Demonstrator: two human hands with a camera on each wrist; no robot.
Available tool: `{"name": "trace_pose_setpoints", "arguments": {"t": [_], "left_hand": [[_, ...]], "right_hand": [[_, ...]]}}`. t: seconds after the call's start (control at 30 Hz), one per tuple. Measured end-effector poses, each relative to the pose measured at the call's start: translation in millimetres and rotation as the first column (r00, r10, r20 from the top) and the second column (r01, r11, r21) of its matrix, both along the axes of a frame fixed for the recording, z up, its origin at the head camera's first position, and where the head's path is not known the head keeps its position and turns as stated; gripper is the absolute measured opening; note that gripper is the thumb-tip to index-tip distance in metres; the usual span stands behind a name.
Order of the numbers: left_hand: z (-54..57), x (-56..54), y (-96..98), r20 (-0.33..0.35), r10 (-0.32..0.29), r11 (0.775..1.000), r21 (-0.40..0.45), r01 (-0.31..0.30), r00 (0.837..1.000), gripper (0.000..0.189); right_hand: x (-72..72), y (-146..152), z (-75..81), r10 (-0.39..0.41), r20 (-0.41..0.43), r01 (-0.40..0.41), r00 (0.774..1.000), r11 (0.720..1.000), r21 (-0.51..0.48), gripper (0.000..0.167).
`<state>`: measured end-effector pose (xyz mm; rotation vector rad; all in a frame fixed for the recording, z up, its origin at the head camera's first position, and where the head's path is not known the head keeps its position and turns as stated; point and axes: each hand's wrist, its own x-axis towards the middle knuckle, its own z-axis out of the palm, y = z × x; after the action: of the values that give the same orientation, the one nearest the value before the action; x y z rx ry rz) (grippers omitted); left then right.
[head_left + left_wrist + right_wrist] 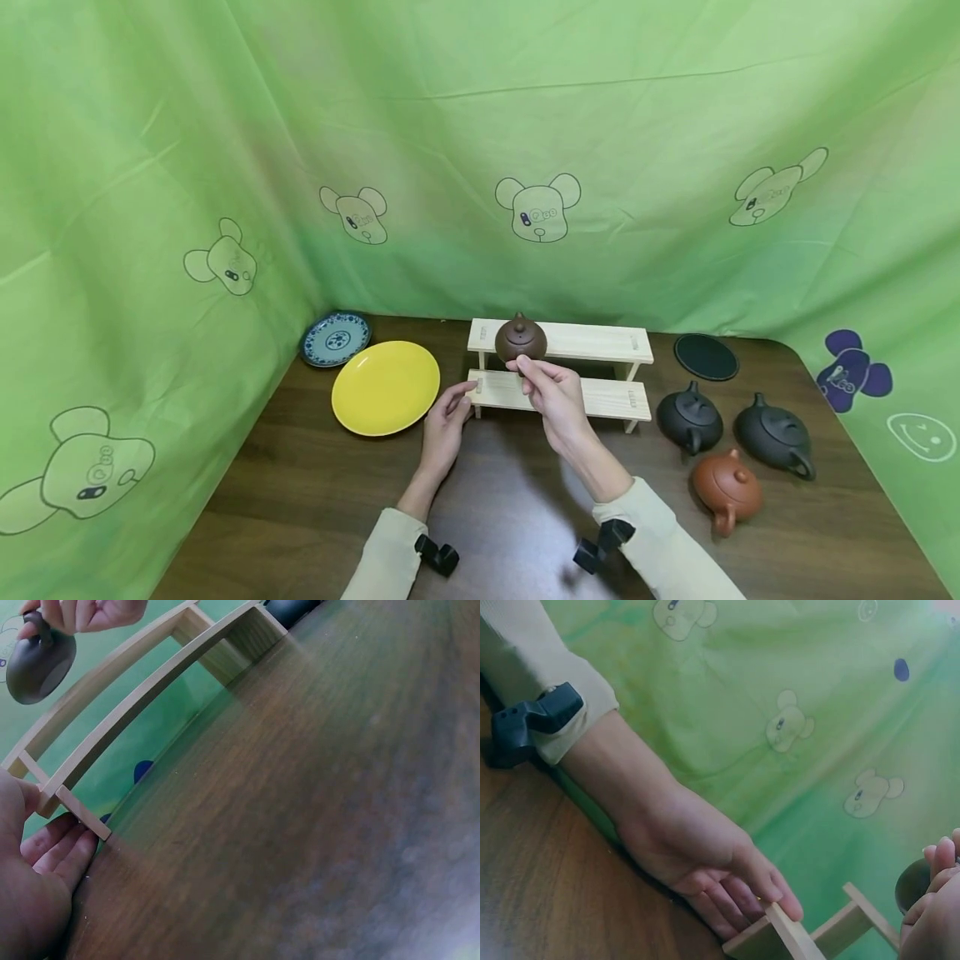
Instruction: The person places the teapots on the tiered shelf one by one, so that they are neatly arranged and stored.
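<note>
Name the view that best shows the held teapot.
The head view: the teapot appears nearly whole, lid and knob included. The left wrist view shows its base and handle; the right wrist view, just part of its body.

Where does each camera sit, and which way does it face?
Head: worn on the head, facing forward and down at the wooden stand; left hand, right hand, sleeves show.
Left wrist: on that wrist, facing along the stand; both hands show.
Right wrist: on that wrist, facing the left hand; right hand at lower right.
Both wrist views share: the stand, brown teapot.
</note>
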<state>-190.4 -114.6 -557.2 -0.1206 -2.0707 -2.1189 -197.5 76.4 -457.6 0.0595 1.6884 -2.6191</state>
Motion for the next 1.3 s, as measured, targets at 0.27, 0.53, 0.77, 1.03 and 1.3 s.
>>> {"name": "trace_pose_setpoints", "arguments": {"t": [0.27, 0.53, 0.77, 1.03, 1.3], "left_hand": [[-0.1, 0.1, -0.4, 0.017, 0.006, 1.000, 0.001, -0.006, 1.000, 0.030], [-0.3, -0.5, 0.5, 0.026, 0.009, 1.000, -0.002, -0.009, 1.000, 0.030], [-0.4, -0.2, 1.0, 0.029, 0.012, 1.000, -0.011, -0.012, 1.000, 0.030], [-0.4, -0.4, 0.9, 0.019, 0.012, 1.000, 0.008, -0.013, 1.000, 0.030], [0.9, 0.1, 1.2, 0.030, 0.009, 1.000, 0.021, -0.010, 1.000, 0.030]], "right_hand": [[-8.9, -12, 1.2, -0.010, -0.014, 0.010, 1.000, 1.000, 0.002, 0.023], [-15.0, -19, -2.5, -0.023, -0.020, 0.023, 1.000, 0.999, 0.031, 0.018], [-21.6, -20, -8.1, -0.040, -0.027, 0.041, 0.999, 0.999, 0.019, 0.019], [-31.1, -21, -6.8, -0.036, -0.018, 0.036, 0.999, 0.999, 0.018, 0.019], [-35.2, -22, -6.7, -0.027, -0.012, 0.027, 1.000, 1.000, 0.006, 0.021]]}}
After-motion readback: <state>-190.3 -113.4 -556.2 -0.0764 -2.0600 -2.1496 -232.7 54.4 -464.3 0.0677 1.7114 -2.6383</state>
